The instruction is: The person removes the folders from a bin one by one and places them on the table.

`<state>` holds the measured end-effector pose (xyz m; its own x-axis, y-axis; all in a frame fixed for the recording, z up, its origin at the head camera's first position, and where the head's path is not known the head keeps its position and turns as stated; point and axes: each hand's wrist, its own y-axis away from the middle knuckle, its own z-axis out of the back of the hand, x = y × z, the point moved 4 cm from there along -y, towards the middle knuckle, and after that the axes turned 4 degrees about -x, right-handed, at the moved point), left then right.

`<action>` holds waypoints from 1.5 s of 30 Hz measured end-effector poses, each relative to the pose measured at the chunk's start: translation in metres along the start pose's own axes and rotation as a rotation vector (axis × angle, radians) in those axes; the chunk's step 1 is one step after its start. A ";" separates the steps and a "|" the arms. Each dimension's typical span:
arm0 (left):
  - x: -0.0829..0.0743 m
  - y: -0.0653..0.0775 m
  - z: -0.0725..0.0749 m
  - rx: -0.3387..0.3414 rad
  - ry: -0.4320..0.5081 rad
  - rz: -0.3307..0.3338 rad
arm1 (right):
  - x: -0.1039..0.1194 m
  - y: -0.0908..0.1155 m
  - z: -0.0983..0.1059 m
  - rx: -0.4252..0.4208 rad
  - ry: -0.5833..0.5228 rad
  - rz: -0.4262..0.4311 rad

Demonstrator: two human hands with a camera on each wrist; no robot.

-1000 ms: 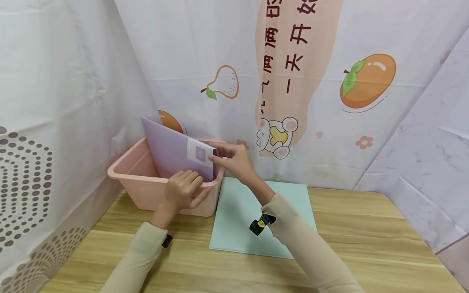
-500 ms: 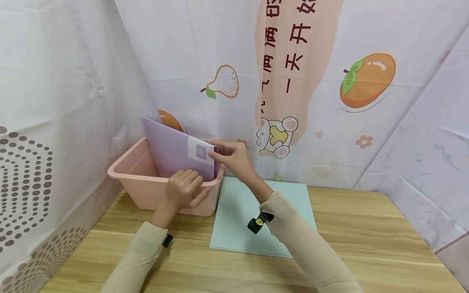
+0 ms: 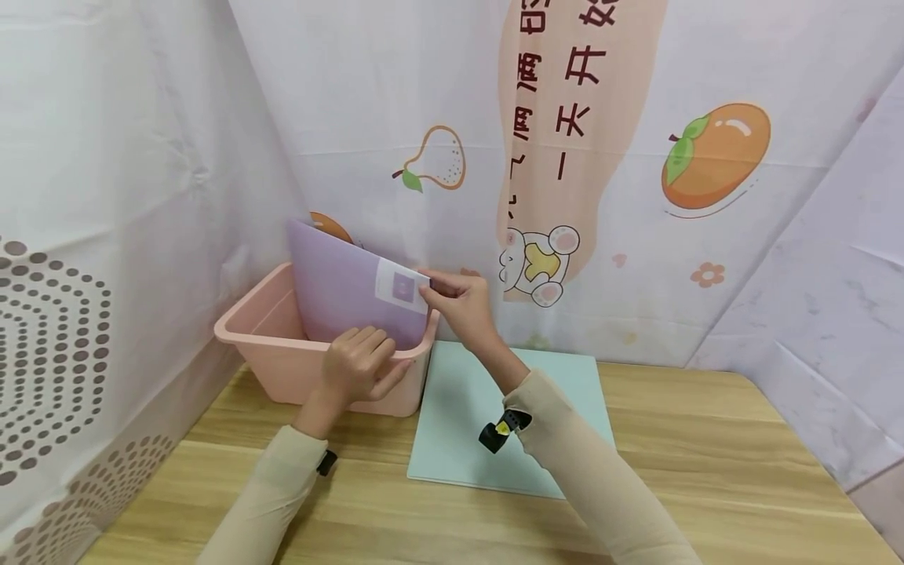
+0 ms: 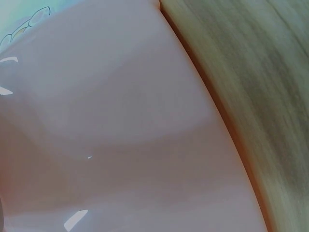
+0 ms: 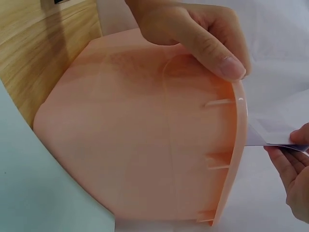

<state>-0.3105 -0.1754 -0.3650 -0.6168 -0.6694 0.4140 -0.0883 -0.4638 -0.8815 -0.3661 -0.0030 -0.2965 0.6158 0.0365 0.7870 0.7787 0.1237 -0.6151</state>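
Note:
A thin purple folder with a white label stands tilted in the pink plastic bin, its upper part above the rim. My right hand pinches its upper right corner between thumb and fingers; that hand also shows at the edge of the right wrist view, on the folder's edge. With fingers curled over the bin's front rim, my left hand holds the bin, its thumb against the outer side in the right wrist view. The bin's outer wall fills most of the left wrist view. The folder's lower part is hidden inside the bin.
A flat mint-green square lies on the wooden table right of the bin, partly under my right forearm. Printed curtains hang close behind the table and along both sides.
The purple folder has shifted slightly up and to the right with my right hand pinching its corner. My left hand stays on the bin rim. The head view has turned slightly.

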 end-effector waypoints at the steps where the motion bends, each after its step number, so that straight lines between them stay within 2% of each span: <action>1: 0.000 0.000 0.000 0.002 -0.001 0.000 | 0.000 0.000 0.001 -0.008 -0.012 0.003; 6: -0.001 -0.001 -0.002 0.003 0.001 0.000 | 0.005 -0.001 0.005 -0.049 -0.031 0.054; 14: -0.001 -0.001 -0.002 0.002 -0.005 -0.002 | 0.022 -0.002 0.011 -0.084 -0.052 0.081; 22: 0.000 0.000 0.001 0.009 -0.007 -0.006 | 0.043 -0.006 0.026 -0.166 -0.216 0.114; 27: 0.000 0.001 0.001 0.006 0.000 -0.003 | 0.046 -0.005 0.037 -0.208 -0.230 0.097; 36: -0.003 0.001 0.000 -0.016 0.014 -0.014 | 0.038 0.001 0.051 -0.225 -0.304 0.007; 45: -0.002 0.000 0.000 -0.022 0.007 -0.013 | 0.037 0.003 0.058 -0.219 -0.375 0.012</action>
<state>-0.3094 -0.1740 -0.3657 -0.6212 -0.6591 0.4238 -0.1135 -0.4595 -0.8809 -0.3483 0.0561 -0.2663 0.5701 0.3993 0.7180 0.8040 -0.0911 -0.5876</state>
